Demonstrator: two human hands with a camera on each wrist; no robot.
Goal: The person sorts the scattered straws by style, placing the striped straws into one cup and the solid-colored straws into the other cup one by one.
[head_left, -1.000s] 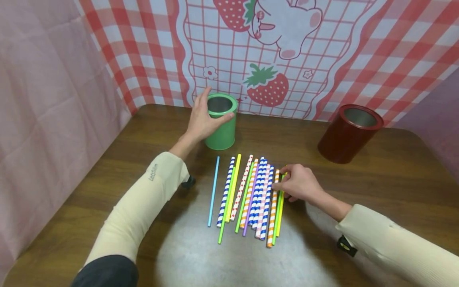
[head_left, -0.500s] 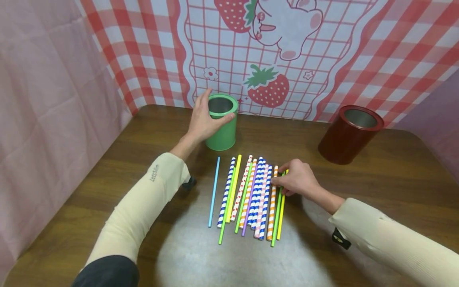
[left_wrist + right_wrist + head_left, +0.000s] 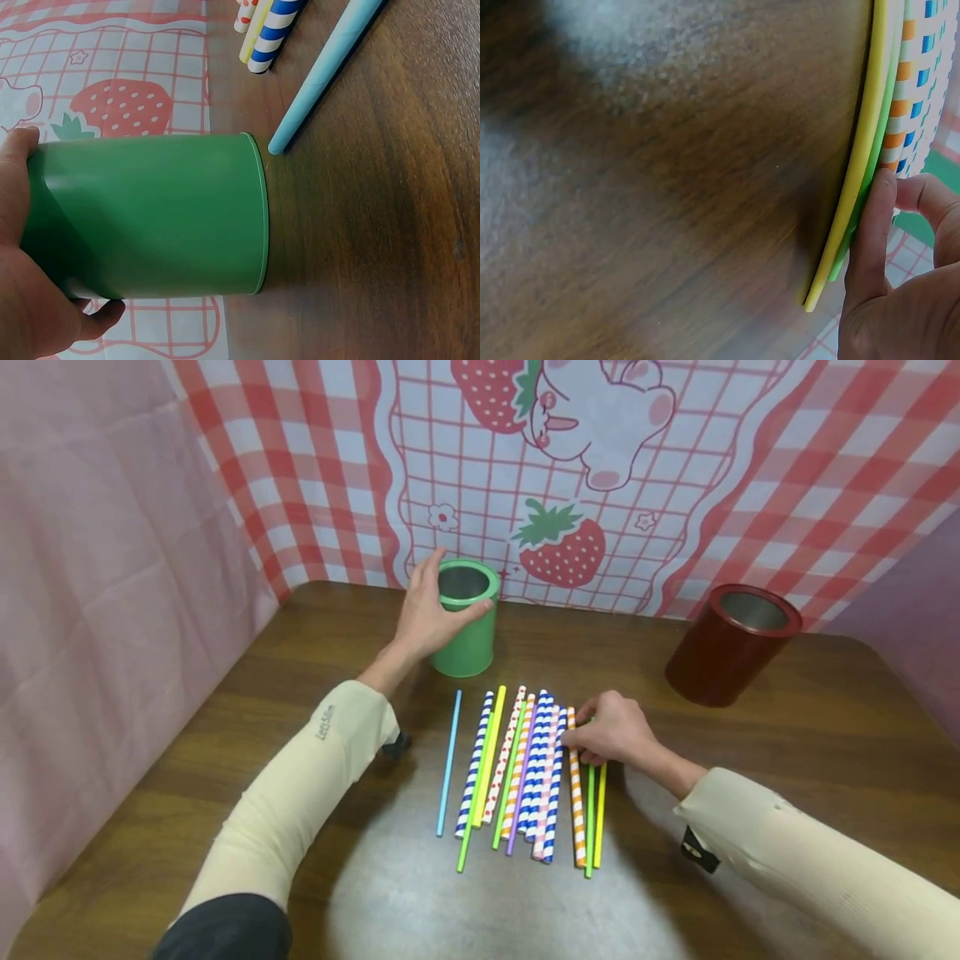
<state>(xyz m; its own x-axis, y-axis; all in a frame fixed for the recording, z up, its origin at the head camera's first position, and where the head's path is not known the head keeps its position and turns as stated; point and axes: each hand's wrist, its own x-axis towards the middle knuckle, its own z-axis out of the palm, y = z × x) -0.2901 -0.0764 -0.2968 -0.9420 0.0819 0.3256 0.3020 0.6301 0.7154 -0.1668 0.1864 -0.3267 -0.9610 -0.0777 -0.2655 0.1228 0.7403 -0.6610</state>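
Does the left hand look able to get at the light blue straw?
Probably yes: the light blue straw lies apart from the other straws near the green can, with nothing on top. The left hand would likely have to let go of the can first.

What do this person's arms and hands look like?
The left hand and right hand wear no gloves. The left sleeve and right sleeve are cream. Dark lettering marks the left one near its cuff, with dark cloth further up. A small black object shows under each cuff.
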